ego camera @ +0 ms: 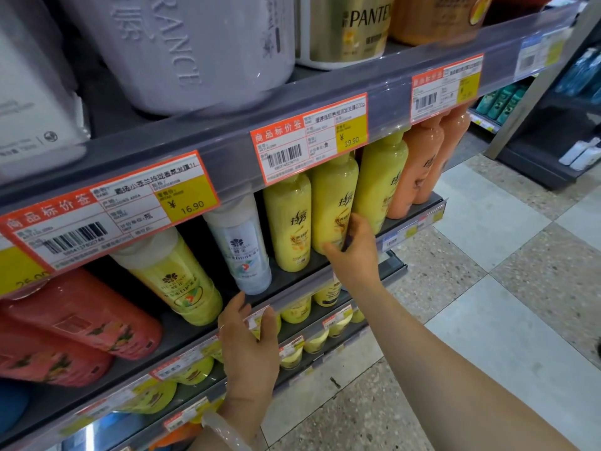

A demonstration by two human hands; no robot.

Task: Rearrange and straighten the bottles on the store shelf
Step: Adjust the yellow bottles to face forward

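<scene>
On the middle shelf (292, 281) stand a tilted yellow-green bottle (175, 278), a white bottle (240, 245), three yellow bottles (287, 222) and orange bottles (419, 167) to their right. Large red bottles (81, 314) lie at the left. My right hand (354, 255) grips the lower part of the second yellow bottle (335, 196), thumb on its left side and fingers on its right. My left hand (250, 346) holds the shelf's front rail just below the white bottle, thumb on top and fingers over the front.
The shelf above carries a big white tub (195, 43) and a gold jar (348, 27), with price labels (309, 138) on its rail. More yellow bottles (296, 309) stand on lower shelves. A tiled floor (487, 288) and another shelf unit (553, 125) lie to the right.
</scene>
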